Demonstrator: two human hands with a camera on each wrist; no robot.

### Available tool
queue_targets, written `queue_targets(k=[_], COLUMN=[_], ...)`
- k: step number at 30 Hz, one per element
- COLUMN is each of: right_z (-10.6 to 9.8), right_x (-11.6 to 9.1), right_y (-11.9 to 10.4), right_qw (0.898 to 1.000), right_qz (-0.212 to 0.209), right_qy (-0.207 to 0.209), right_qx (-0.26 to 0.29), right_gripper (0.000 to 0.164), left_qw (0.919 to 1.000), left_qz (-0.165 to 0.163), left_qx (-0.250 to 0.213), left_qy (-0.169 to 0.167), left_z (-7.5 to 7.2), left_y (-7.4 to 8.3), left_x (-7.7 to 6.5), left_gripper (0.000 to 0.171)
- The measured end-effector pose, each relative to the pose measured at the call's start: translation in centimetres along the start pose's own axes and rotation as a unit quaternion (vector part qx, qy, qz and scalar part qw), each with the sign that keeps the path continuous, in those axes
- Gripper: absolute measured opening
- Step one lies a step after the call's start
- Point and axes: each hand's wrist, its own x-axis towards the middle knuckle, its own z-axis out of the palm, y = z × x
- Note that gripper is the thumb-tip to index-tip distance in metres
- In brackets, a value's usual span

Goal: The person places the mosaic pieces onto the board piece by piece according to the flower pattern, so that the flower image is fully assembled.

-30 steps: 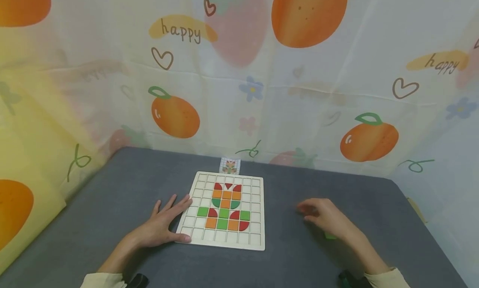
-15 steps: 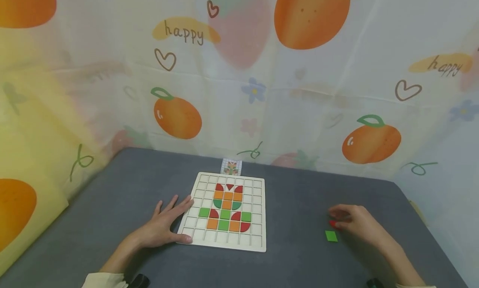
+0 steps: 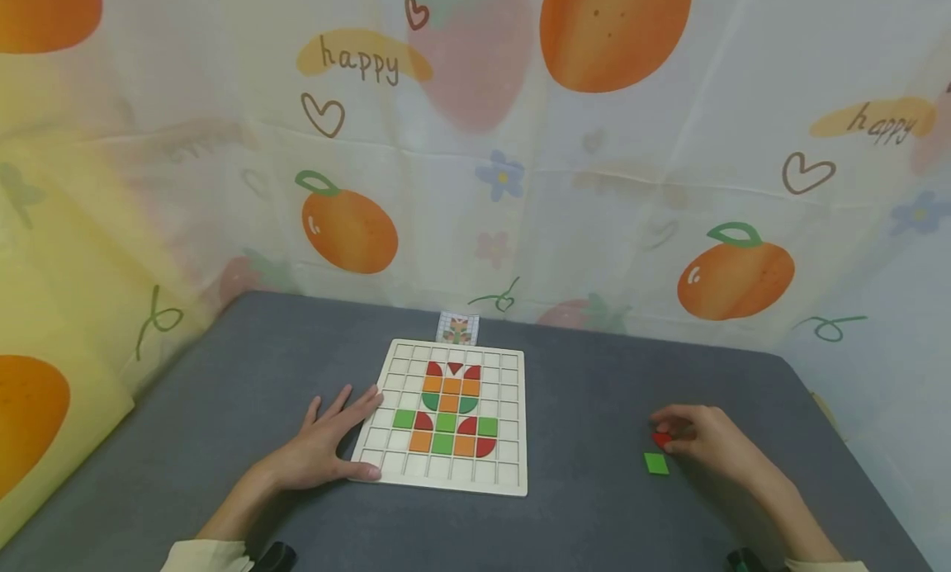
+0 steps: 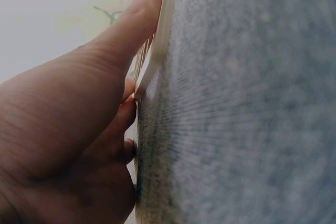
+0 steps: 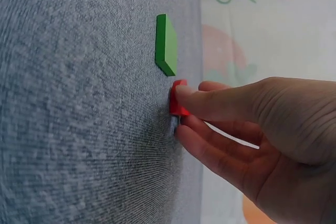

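A white grid board (image 3: 513, 390) lies on the grey table, with red, orange and green tiles set in its cells. My left hand (image 3: 319, 448) rests spread at the board's left side, thumb and fingertips on its edge; the left wrist view shows the thumb (image 4: 126, 30) along the rim. To the right of the board, my right hand (image 3: 713, 444) pinches a small red tile (image 5: 178, 98) between thumb and fingers, low over the cloth. The fingers partly hide that tile's shape. Beside it lies a flat green square tile (image 3: 657, 464).
A small pattern card (image 3: 457, 328) touches the board's far edge. The grey table (image 3: 587, 506) ends at a fruit-printed curtain (image 3: 594, 200) behind, with a yellow cloth part (image 3: 74, 308) to the left.
My right hand has moved right, away from the board's side, and come down onto the red tile, uncovering the green square. The left hand stays on the board.
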Motion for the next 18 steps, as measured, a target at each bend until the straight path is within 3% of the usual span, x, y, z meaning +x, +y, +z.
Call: queue_targets(k=[11, 18], right_z=[0.0, -0.16], right_x=[0.53, 0.94], right_y=[-0.67, -0.89], right_qw=[0.999, 0.999], right_qz=[-0.013, -0.011], right_qy=[0.033, 0.005], right_qx=[-0.029, -0.03], right_gripper=[0.034, 0.036], left_qw=[1.0, 1.0], left_qz=[-0.005, -0.007], left_qx=[0.001, 0.005], left_qy=[0.0, 0.001], left_z=[0.02, 0.1], left_y=[-0.09, -0.24], left_x=[0.02, 0.06], left_gripper=[0.107, 0.108])
